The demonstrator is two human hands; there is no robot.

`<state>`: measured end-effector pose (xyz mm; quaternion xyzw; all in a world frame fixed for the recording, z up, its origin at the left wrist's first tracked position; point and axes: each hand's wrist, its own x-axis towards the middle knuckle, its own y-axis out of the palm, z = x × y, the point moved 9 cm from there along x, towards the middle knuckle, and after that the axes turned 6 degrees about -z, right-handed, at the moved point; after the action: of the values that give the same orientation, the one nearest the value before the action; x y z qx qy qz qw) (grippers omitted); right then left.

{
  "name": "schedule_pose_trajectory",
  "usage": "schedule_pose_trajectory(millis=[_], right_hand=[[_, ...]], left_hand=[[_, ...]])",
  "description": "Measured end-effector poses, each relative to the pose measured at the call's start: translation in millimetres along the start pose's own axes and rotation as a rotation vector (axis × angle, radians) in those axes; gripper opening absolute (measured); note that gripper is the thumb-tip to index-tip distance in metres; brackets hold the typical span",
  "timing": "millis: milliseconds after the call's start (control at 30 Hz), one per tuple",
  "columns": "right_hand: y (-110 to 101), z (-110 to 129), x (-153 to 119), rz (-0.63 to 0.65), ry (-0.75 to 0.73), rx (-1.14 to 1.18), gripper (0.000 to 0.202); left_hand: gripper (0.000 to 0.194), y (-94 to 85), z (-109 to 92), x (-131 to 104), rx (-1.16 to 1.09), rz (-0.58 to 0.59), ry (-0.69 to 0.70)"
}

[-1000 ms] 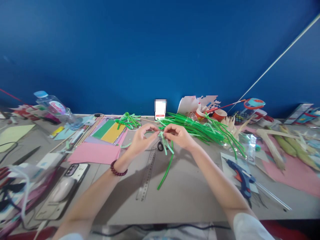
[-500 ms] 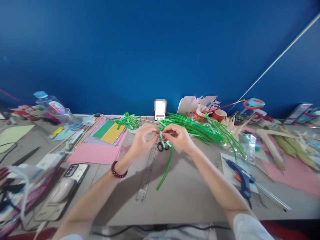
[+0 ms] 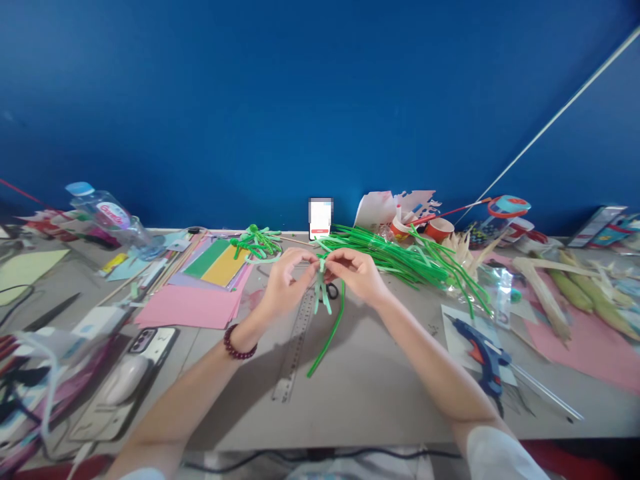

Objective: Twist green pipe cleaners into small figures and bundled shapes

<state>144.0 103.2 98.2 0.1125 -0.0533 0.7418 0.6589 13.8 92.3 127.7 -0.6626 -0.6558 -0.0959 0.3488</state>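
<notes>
Both hands meet at the middle of the desk, pinching a bunch of pale green pipe cleaners [image 3: 323, 293] whose ends hang down below the fingers. My left hand [image 3: 289, 280] grips it from the left, thumb and forefinger closed. From the other side my right hand [image 3: 357, 275] pinches the same bunch. A darker green pipe cleaner [image 3: 327, 343] trails down toward the desk beneath my right hand; where its upper end goes is hidden. Behind the bunch lie scissors with black handles [image 3: 332, 291], partly covered. A clear ruler [image 3: 295, 347] lies just left of them.
A large pile of green pipe cleaners [image 3: 410, 260] lies behind my right hand. A phone [image 3: 320, 219] stands against the blue wall. Coloured paper sheets [image 3: 190, 307] lie left, near a phone with a mouse on it [image 3: 125, 383]. A glue gun [image 3: 480, 353] rests at right.
The pale green ends now hang straighter and longer below the fingers, covering part of the scissors. The dark green pipe cleaner's lower end has swung slightly left. Both hands stay nearly in place.
</notes>
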Motion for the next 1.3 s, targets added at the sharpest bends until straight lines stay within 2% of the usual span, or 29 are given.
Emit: schedule_pose_trajectory(millis=[167, 300, 467, 600, 800, 900, 1067, 1200, 1300], right_hand=[[1, -17, 4, 0.058, 0.167, 0.208, 0.024], [2, -25, 2, 0.080, 0.243, 0.232, 0.022], [7, -33, -2, 0.130, 0.347, 0.296, 0.022], [6, -37, -2, 0.097, 0.374, 0.307, 0.022], [4, -36, -1, 0.027, 0.386, 0.402, 0.020], [4, -36, -1, 0.008, 0.392, 0.416, 0.021], [4, -35, 0, 0.021, 0.375, 0.366, 0.023], [-2, -35, 2, -0.018, 0.353, 0.290, 0.024], [-1, -34, 1, 0.000, 0.353, 0.286, 0.024]], left_hand=[[0.018, 12.0, 33, 0, -0.332, 0.056, -0.296], [0.018, 15.6, 39, 1, -0.442, 0.054, -0.370], [0.024, 16.6, 40, 1, -0.409, 0.078, -0.351], [0.024, 17.2, 38, 0, -0.411, 0.080, -0.348], [0.021, 14.0, 24, -6, -0.447, -0.010, -0.275], [0.024, 12.6, 18, -8, -0.370, -0.036, -0.216], [0.015, 4.6, 17, -10, -0.222, -0.111, -0.184], [0.010, 4.0, 7, -9, -0.117, -0.093, -0.104], [0.007, 7.1, 1, -9, -0.097, -0.050, -0.054]])
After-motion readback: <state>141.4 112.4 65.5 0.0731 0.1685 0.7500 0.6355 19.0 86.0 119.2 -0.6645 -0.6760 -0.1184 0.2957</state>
